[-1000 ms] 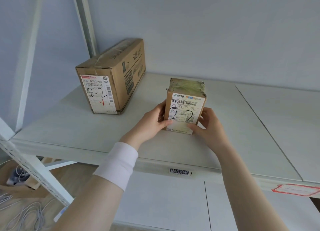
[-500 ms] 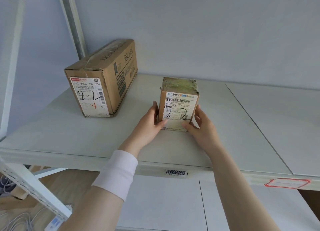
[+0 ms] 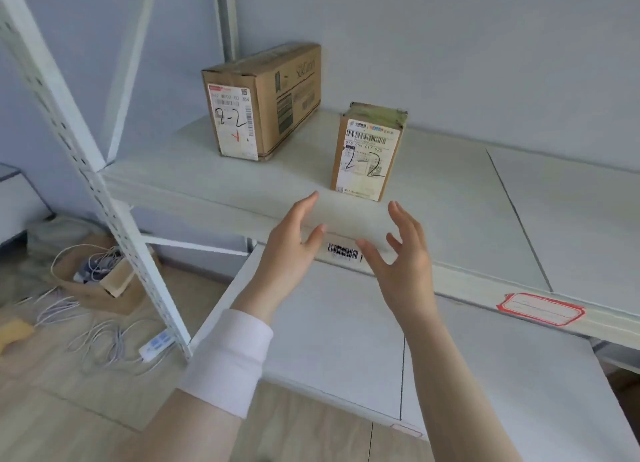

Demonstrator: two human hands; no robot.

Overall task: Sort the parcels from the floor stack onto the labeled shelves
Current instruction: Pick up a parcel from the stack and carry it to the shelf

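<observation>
Small parcel (image 3: 367, 153) stands upright on the shelf (image 3: 450, 212), and we read "2-2" handwritten on its label. We see nothing touching it. Left hand (image 3: 291, 253) hovers in front of the small parcel, slightly to its left, fingers straight, holding nothing. Right hand (image 3: 405, 264) hovers in front, slightly to its right, fingers loosely fanned, empty too. Palms face each other. Barcode sticker (image 3: 343, 251) on the shelf edge shows between the hands, in front of the small parcel. Large parcel (image 3: 263, 101), also marked "2-2", sits behind-left of the small parcel, apart from it. Red-bordered label (image 3: 540, 309) lies front-right.
</observation>
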